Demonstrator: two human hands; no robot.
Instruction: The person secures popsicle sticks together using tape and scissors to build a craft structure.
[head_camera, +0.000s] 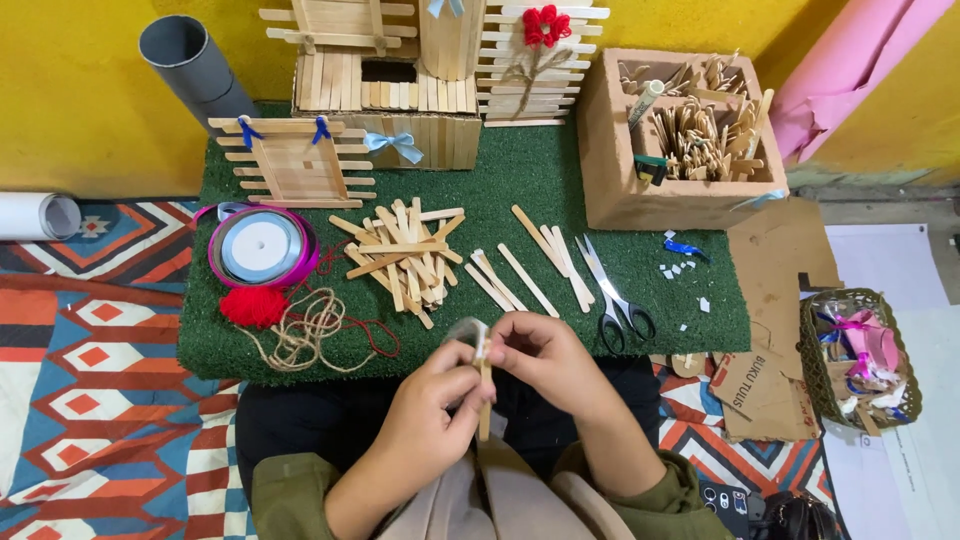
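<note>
My left hand (432, 400) and my right hand (545, 355) meet over my lap at the front edge of a green turf mat (560, 180). Together they pinch a thin wooden craft stick (485, 400) that stands nearly upright, with a small pale strip at its top end. A heap of wooden sticks (400, 255) lies on the mat just beyond my hands. Several loose sticks (520, 270) lie to its right, beside a pair of scissors (612, 295).
Ribbon spools (262, 247), red yarn (252, 306) and twine (315, 335) lie at the mat's left. Stick-built models (385, 90) stand at the back. A cardboard box of sticks (690, 130) sits at right, a woven basket (860, 360) farther right, a grey tube (190, 65) back left.
</note>
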